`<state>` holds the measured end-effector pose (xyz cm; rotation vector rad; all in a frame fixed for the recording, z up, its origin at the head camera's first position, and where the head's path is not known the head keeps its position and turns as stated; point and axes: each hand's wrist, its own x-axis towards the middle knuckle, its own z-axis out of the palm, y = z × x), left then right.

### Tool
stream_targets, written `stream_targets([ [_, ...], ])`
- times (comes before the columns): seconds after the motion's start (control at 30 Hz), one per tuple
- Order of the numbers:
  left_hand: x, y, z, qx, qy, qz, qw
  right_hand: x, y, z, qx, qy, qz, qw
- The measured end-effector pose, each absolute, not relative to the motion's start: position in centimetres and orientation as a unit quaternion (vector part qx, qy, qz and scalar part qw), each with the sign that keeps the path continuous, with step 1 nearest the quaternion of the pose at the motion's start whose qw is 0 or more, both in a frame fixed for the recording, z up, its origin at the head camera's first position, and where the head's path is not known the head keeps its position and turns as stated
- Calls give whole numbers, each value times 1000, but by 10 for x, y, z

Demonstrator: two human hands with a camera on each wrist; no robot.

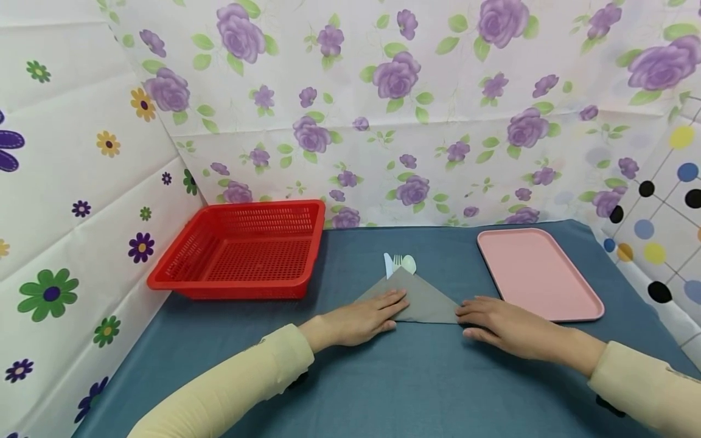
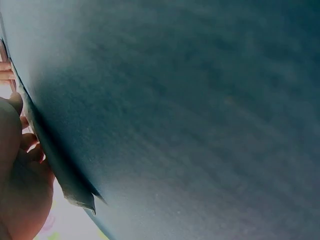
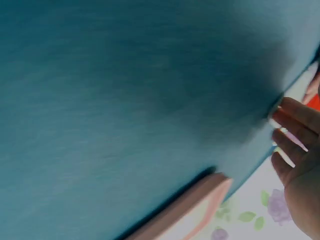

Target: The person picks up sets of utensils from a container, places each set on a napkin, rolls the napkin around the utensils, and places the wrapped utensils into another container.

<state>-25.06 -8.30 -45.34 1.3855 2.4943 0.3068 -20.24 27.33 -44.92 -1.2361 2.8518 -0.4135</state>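
A grey cloth napkin (image 1: 427,301), folded into a triangle, lies on the table with its point toward the back wall. From behind that point stick out the tops of a pale knife (image 1: 388,265), a fork (image 1: 397,261) and a spoon (image 1: 409,263); their lower parts are hidden. My left hand (image 1: 358,317) rests on the napkin's left side, fingers extended across it. At the right corner, the fingertips of my right hand (image 1: 512,327) touch the cloth, fingers nearly straight. The left wrist view shows the napkin's edge (image 2: 75,192) slightly raised beside the left hand.
A red plastic basket (image 1: 303,286) stands at the back left. To the right lies a pink tray (image 1: 542,274), close behind my right hand. Blue cloth (image 1: 394,383) covers the table, and flowered sheets (image 1: 350,79) hang at the back and sides.
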Motion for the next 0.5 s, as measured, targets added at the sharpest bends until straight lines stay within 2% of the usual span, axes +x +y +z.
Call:
stream_targets([
  [0.1,-251,-82,-454,479,861,105,135,-207,263,-446,-396,909,-124,-18],
  [0.5,-252,-83,-455,476,863,103,135,-222,229,-454,-407,896,-176,-12],
])
